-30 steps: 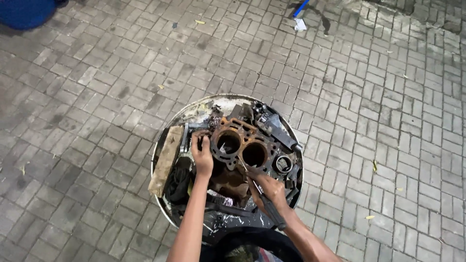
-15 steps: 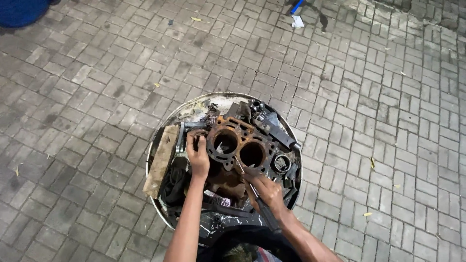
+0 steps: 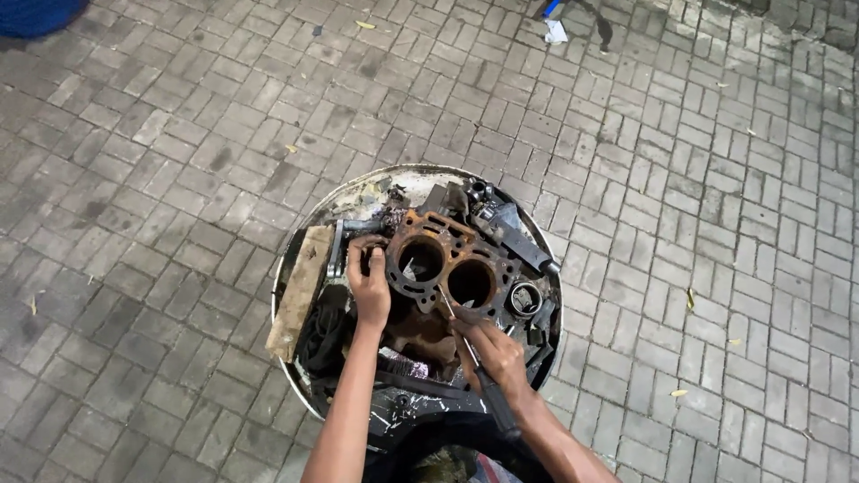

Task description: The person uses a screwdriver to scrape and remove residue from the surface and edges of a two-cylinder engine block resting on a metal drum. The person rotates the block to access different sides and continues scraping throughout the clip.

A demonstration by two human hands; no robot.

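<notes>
Rusty two-bore engine block (image 3: 443, 268) lying in the middle of a round metal tub (image 3: 412, 179) on the brick pavement (image 3: 179, 134), bores facing up, long axis running from near-left to far-right across the tub. Left bore close under the left hand, right bore just beyond the tip of the tool

Left hand (image 3: 369, 288) at the block's left end, fingers curled over its rim and closed on it, thumb side toward the left bore; grip firm and nearly shut around the edge, steadying the casting. Right hand (image 3: 492, 353) at the near-right side, lower in the picture, wrapped shut around the dark handle of a thin scraper or screwdriver (image 3: 465, 344); shaft slanting up and left from the fist, tip touching the block's top face between the two bores, near their near edge. Tool axis roughly crosswise to the block's long axis. Left hand touching the block itself, right hand reaching it only through the tool

Around the block: wooden plank (image 3: 301, 291) lying along the tub's left side, dark greasy parts and a long metal bracket (image 3: 510, 234) at the far-right, a small ring-shaped part (image 3: 523, 298) just right of the right bore. Farther out, scattered leaves on the bricks, a white scrap of paper (image 3: 556, 32) far off at the top, a blue object (image 3: 36, 13) at the far-left corner
</notes>
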